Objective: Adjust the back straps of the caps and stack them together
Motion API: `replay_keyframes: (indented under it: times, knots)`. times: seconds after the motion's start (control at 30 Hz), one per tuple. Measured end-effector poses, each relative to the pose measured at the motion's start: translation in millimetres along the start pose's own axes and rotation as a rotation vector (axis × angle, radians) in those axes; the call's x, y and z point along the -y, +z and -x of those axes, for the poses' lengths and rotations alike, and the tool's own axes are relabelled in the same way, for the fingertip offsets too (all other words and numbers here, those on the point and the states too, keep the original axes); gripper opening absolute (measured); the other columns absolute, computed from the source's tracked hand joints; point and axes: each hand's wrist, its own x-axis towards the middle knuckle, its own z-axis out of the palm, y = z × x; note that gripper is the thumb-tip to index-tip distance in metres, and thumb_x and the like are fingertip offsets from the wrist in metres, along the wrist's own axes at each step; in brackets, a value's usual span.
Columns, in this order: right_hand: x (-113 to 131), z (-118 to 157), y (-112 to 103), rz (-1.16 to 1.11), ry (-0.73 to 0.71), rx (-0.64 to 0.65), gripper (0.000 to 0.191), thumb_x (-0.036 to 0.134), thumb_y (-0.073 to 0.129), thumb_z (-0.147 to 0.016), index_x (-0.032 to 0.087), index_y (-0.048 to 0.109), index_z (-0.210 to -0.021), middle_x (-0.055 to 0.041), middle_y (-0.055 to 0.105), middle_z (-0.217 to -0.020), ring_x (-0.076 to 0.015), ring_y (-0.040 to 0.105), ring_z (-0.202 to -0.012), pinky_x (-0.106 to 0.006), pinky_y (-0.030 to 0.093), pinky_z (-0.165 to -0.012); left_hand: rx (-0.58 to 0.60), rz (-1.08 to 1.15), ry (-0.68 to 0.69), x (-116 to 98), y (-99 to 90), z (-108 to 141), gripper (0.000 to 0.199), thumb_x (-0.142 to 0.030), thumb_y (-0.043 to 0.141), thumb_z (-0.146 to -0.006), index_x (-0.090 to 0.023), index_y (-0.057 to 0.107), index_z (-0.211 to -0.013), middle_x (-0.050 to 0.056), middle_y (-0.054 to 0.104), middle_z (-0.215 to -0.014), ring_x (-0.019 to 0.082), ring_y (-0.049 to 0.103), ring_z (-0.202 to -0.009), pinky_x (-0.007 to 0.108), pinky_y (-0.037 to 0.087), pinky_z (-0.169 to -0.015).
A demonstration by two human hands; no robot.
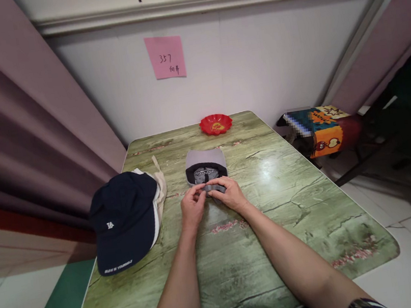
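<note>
A grey cap (205, 158) lies in the middle of the green table (275, 205), its inside showing and its brim pointing away from me. At the cap's near edge, my left hand (193, 204) pinches the left end of the grey strap (215, 187). My right hand (230, 194) holds the same strap from the right, with fingers and thumb closed on it. The fingertips of both hands are close together. Left of my hands, a navy cap (125, 215) rests on top of lighter caps (159, 184).
A red scalloped dish (215, 124) stands at the table's far edge. On the wall is a pink note (166, 57). Right of the table is a stool with a colourful cover (327, 130). Purple curtains (27, 98) hang at the left.
</note>
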Motion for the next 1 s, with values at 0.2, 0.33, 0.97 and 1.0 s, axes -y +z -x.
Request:
replay_keyframes:
  times: [0.2, 0.33, 0.97, 1.0]
  knots:
    - [2.2, -0.5, -2.3, 0.012, -0.015, 0.013, 0.020, 0.031, 0.074, -0.079, 0.028, 0.075, -0.099, -0.0023, 0.076, -0.098, -0.0221, 0.066, -0.091, -0.039, 0.044, -0.095, -0.008, 0.069, -0.070, -0.4, 0.3, -0.1, 0.014, -0.030, 0.068, -0.076, -0.018, 0.066, -0.082, -0.001, 0.062, -0.072, 0.010, 0.050, -0.054, 0.021, 0.042, -0.051]
    - [3.5, -0.8, -2.5, 0.038, -0.017, 0.036, 0.021, 0.031, 0.075, -0.079, 0.029, 0.075, -0.100, -0.0019, 0.076, -0.097, -0.0222, 0.065, -0.090, -0.039, 0.043, -0.094, 0.027, 0.175, -0.126, -1.9, 0.3, -0.3, 0.014, -0.031, 0.065, -0.077, -0.019, 0.059, -0.081, -0.003, 0.059, -0.069, 0.010, 0.052, -0.055, 0.022, 0.043, -0.053]
    - [2.5, -0.7, -0.6, 0.013, -0.006, 0.000, 0.024, 0.029, 0.075, -0.078, 0.027, 0.074, -0.102, -0.0024, 0.075, -0.093, -0.0212, 0.065, -0.086, -0.039, 0.042, -0.095, -0.145, -0.049, 0.001, -9.4, 2.5, 2.4, 0.006, -0.024, 0.057, -0.082, -0.020, 0.054, -0.086, -0.003, 0.053, -0.071, 0.009, 0.048, -0.051, 0.022, 0.040, -0.052]
    - [2.3, -0.7, -0.5, 0.008, 0.006, 0.005, 0.027, 0.028, 0.074, -0.078, 0.027, 0.073, -0.105, -0.0017, 0.075, -0.091, -0.0210, 0.066, -0.086, -0.039, 0.041, -0.097, -0.153, -0.102, 0.045, -12.0, 1.8, 3.6, 0.011, -0.023, 0.056, -0.083, -0.019, 0.056, -0.094, -0.002, 0.056, -0.076, 0.009, 0.047, -0.052, 0.022, 0.041, -0.054]
